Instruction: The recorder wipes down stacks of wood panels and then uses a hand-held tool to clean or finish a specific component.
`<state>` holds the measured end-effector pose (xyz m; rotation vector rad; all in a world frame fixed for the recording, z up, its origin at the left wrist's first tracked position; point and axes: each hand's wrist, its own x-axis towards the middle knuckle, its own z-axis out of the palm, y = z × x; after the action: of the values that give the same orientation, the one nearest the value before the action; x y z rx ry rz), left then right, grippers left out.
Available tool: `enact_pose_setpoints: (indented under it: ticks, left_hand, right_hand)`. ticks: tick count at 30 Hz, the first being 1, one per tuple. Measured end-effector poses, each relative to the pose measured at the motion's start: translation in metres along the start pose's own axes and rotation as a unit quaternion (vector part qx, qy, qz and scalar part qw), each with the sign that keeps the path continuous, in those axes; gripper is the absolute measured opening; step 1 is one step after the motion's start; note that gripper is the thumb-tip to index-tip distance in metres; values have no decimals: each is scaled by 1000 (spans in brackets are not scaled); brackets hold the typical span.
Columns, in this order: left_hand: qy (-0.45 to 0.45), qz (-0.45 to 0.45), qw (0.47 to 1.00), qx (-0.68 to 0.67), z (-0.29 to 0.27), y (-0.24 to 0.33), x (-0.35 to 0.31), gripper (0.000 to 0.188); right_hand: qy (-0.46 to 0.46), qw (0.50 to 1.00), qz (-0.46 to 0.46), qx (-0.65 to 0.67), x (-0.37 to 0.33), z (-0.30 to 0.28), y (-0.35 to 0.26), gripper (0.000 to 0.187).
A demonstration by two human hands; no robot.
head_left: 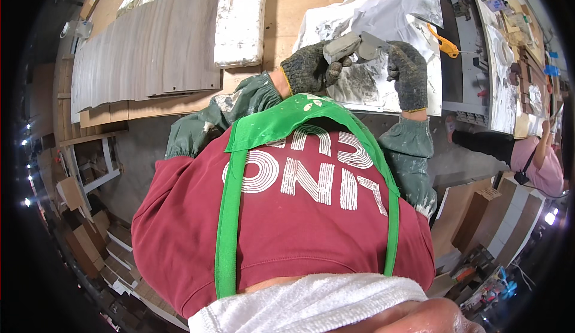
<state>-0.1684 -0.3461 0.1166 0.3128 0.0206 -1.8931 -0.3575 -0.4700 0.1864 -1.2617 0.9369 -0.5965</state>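
Observation:
My left hand (310, 69), in a dark knitted glove, is closed around a grey, smudged block (342, 47) with rounded edges. My right hand (409, 74), gloved alike, has its fingers curled at the end of a flat grey piece (372, 46), which looks like a scraper blade. This piece meets or overlaps the right end of the block; whether they touch cannot be told. Below both hands lies white paper (374, 87) with black smears.
Left of my hands, a row of overlapping grey wood-grain panels (150, 45) lies on the tan worktable (287, 9), beside a white wrapped bundle (239, 26). An orange-handled tool (444, 43) lies right. Another person (536, 156) stands by a cluttered bench (500, 63) farther right.

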Motion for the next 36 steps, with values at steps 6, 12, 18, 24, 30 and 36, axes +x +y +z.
enact_pose_setpoints:
  ticks: [6, 12, 18, 24, 30, 36]
  left_hand:
    - [165, 89, 975, 118, 24, -2, -11, 31]
    - [37, 132, 969, 204, -6, 2, -12, 36]
    - [130, 159, 944, 258, 4, 0, -11, 33]
    - [56, 28, 997, -44, 5, 7, -8, 28]
    - [77, 47, 995, 30, 20, -4, -8, 30]
    - [-16, 8, 1000, -24, 13, -2, 4, 30]
  right_hand:
    - [-25, 995, 88, 38, 0, 5, -4, 21]
    - [-1, 995, 78, 55, 4, -7, -1, 21]
    - [13, 996, 83, 6, 3, -5, -2, 21]
    - [-34, 996, 38, 72, 2, -5, 8, 17]
    - [8, 999, -31, 0, 4, 5, 11, 17]
    - [87, 992, -92, -30, 11, -7, 5, 19]
